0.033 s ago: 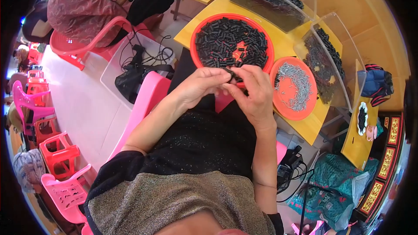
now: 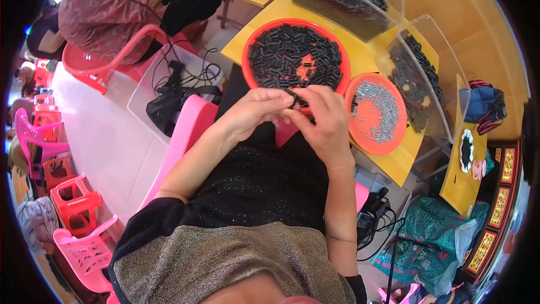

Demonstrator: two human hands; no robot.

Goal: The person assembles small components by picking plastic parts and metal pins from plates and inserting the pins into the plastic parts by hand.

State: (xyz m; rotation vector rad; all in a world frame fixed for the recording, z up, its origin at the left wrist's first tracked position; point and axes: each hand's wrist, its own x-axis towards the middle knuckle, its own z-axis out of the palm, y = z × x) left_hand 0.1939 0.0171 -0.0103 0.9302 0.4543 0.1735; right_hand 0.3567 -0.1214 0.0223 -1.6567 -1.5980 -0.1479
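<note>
My left hand [image 2: 254, 111] and my right hand [image 2: 325, 126] meet in front of my body, just over the near rim of a round red basin [image 2: 346, 59]. Fingertips of both are closed on a small black cylindrical piece [image 2: 296, 99], mostly covered by the fingers. Inside the basin lies a heap of similar short black pieces [image 2: 281, 50], with a patch of red bottom showing through. Close to my right hand, an orange plate [image 2: 365, 125] carries many small silvery metal pins or screws [image 2: 384, 114].
Two clear plastic bins [image 2: 337, 14] [image 2: 402, 87] holding black pieces stand on the yellow table [image 2: 396, 166] behind. A person [image 2: 107, 14] sits at far left on a red chair [image 2: 84, 62]. Bags and cables [image 2: 183, 98] fill a clear box [image 2: 147, 104] on the floor.
The whole view has shifted very slightly. Both hands stay together on the black piece, with hardly any finger movement visible.
</note>
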